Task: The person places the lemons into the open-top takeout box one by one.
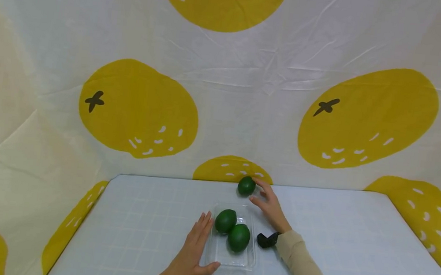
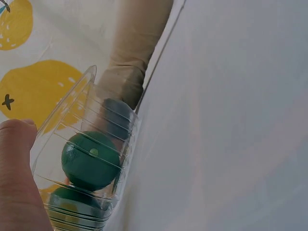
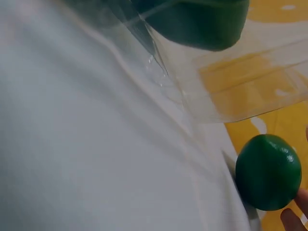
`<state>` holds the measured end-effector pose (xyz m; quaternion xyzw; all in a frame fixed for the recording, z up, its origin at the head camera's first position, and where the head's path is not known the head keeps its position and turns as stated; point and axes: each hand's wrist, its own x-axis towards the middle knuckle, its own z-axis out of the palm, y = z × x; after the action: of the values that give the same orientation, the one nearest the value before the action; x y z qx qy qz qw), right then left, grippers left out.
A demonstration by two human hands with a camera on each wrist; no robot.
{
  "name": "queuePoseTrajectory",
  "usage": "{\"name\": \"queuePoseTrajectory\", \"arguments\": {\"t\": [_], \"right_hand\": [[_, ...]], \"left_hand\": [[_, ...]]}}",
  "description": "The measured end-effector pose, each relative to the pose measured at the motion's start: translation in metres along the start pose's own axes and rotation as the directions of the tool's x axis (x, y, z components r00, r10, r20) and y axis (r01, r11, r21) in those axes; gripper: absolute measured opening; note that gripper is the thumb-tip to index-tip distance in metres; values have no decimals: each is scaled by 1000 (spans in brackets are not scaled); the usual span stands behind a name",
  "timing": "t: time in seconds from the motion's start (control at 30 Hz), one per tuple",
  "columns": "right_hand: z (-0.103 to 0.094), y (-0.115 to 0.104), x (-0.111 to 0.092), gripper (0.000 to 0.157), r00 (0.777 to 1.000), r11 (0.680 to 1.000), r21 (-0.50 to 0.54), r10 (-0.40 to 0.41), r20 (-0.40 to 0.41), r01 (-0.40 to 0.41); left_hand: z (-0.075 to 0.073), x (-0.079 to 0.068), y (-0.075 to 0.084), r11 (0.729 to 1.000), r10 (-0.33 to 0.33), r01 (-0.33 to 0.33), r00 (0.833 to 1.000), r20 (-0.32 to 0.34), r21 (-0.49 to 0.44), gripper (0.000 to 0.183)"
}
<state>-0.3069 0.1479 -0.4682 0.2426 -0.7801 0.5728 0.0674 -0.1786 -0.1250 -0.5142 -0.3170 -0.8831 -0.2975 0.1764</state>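
Note:
A clear plastic tray holds two glossy dark green oval fruits, one behind the other. My left hand lies along the tray's left side, its fingers straight and its thumb at the near left corner. Behind the tray, close to the table's far edge, stands a third green fruit. My right hand reaches in from the right, with fingertips right at that fruit's side and the thumb lower, near its base. In the right wrist view, fingertips show beside this fruit.
A pale checked cloth covers the table. At the right sleeve's cuff sits a dark curved object, just right of the tray. A white curtain printed with large yellow fruits hangs right behind the table's far edge.

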Motion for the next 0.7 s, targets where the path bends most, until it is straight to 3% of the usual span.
{"name": "queuePoseTrajectory", "arguments": {"t": [0.33,0.7], "right_hand": [[4,11,19,59,987,977,-159,-130,91,143],[10,18,23,58,984,965,-192,-169,54,176]], "left_hand": [[1,-1,1,1000,-18,17,1000,11,7,98],[1,-1,0,1000,-10,10,1000,13,15,98]]}}
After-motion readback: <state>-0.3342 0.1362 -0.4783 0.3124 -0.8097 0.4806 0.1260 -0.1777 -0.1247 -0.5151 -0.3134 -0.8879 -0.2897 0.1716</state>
